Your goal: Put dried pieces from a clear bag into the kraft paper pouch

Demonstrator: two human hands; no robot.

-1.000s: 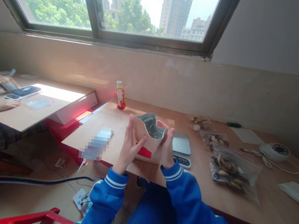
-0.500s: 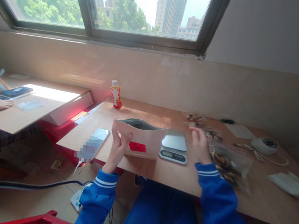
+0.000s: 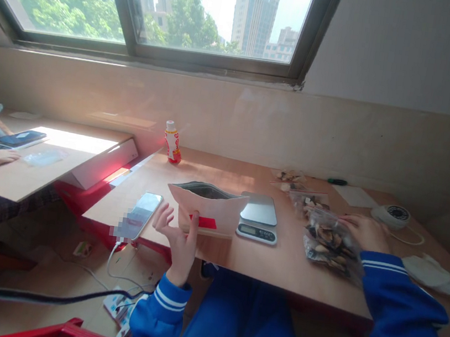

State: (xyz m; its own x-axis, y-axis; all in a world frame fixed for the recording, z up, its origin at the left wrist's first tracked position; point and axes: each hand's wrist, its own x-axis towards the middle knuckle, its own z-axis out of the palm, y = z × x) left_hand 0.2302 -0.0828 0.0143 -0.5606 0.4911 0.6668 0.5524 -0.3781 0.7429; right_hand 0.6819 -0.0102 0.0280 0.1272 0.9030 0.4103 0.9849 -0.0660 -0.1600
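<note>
A brown paper pouch point(image 3: 219, 207) with a red label stands on the table, its mouth spread apart. My left hand point(image 3: 179, 240) is at its front left side, fingers spread and the thumb against the label. Right of the pouch sits a kitchen scale point(image 3: 259, 218) with nothing on its plate. My right hand point(image 3: 366, 233) reaches to the top edge of a clear plastic bag of dried mushroom-like slices point(image 3: 332, 242), fingers closed on its edge. Behind that bag lie smaller bags of similar slices point(image 3: 308, 201).
A phone point(image 3: 144, 213) on a cable lies at the table's left, with a drink bottle point(image 3: 172, 143) behind. At right are a white dome camera point(image 3: 394, 216), a crumpled white cloth or bag point(image 3: 434, 273) and a green pen point(image 3: 337, 182). Another person's hand point(image 3: 2, 158) rests on the neighbouring table.
My right hand has moved right, from beside the scale to the large bag, and its edge is now gripped. My left fingers have loosened and spread away from the pouch's left edge.
</note>
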